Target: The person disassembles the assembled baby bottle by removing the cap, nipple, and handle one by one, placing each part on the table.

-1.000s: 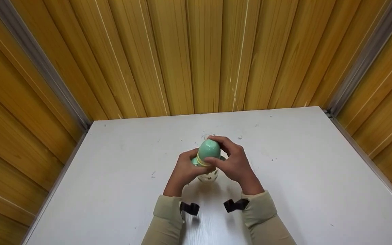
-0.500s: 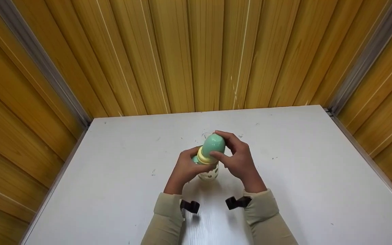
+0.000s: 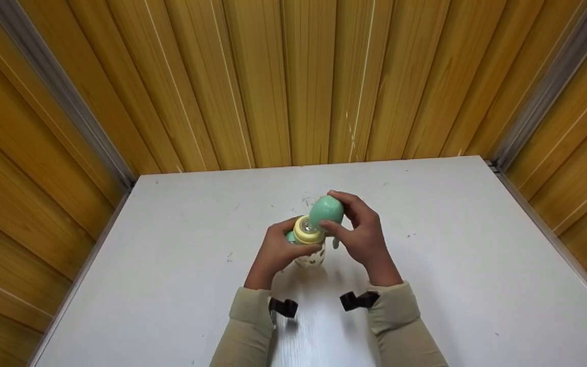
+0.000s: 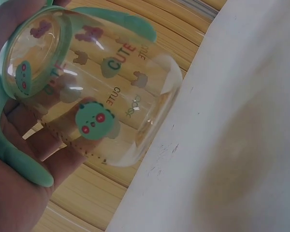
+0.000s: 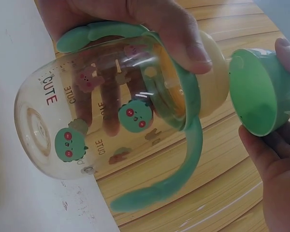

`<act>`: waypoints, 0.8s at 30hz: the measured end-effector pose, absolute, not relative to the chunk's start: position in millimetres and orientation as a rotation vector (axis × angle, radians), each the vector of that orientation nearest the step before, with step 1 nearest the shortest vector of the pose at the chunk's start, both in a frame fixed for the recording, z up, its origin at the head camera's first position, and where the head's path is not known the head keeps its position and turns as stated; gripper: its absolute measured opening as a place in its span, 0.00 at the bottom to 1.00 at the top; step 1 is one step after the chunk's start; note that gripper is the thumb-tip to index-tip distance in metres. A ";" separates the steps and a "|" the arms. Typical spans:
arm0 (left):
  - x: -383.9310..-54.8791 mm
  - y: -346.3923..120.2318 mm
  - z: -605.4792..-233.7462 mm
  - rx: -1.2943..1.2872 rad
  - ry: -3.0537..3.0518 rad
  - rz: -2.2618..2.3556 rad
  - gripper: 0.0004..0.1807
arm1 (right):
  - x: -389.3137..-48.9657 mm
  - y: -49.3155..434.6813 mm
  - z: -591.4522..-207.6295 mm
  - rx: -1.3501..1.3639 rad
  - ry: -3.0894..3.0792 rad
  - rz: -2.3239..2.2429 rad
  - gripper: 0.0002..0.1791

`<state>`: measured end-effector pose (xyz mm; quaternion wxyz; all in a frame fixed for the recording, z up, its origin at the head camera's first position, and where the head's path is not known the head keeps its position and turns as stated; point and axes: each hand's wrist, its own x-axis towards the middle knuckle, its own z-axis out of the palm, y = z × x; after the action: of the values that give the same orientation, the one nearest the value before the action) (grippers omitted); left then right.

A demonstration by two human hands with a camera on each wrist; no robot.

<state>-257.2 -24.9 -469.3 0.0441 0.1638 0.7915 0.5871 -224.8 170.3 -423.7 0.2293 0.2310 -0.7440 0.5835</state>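
Note:
A clear baby bottle with printed cartoon animals, a yellow collar and green side handles is gripped near its neck by my left hand. In the left wrist view the bottle looks empty, with fingers behind it. My right hand holds a rounded green cap between thumb and fingers, just right of the bottle's top. Seen from the right wrist, the cap shows its hollow inside, facing the collar. A clear nipple shows within the collar in the head view.
A white table with small dark scuffs lies under the hands. Wood-patterned panels rise behind it and on both sides. Black wrist cameras sit at the cuffs of the beige sleeves.
The green cap came off the bottle's top and moved up and right in my right hand, uncovering the collar and nipple. My left hand stays nearly in place.

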 end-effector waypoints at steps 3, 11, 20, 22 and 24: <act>-257.9 -25.4 -469.8 0.517 2.426 1.800 0.35 | -225.7 170.8 -424.9 0.641 -2.039 1.580 0.30; -258.8 -25.8 -470.8 0.515 2.433 1.786 0.36 | -225.2 170.1 -424.1 0.643 -2.015 1.578 0.29; -259.5 -25.9 -472.6 0.457 2.413 1.794 0.38 | -225.8 173.5 -422.1 0.595 -1.939 1.619 0.30; -259.5 -26.2 -472.5 0.438 2.409 1.796 0.38 | -226.5 174.5 -422.0 0.591 -1.920 1.623 0.30; -259.5 -26.3 -472.5 0.419 2.407 1.797 0.38 | -227.5 175.6 -422.4 0.579 -1.910 1.616 0.29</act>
<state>-259.5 -26.3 -472.5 0.0544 0.1381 0.7925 0.5916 -227.5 175.6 -422.4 0.2826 0.2163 -0.7135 0.6036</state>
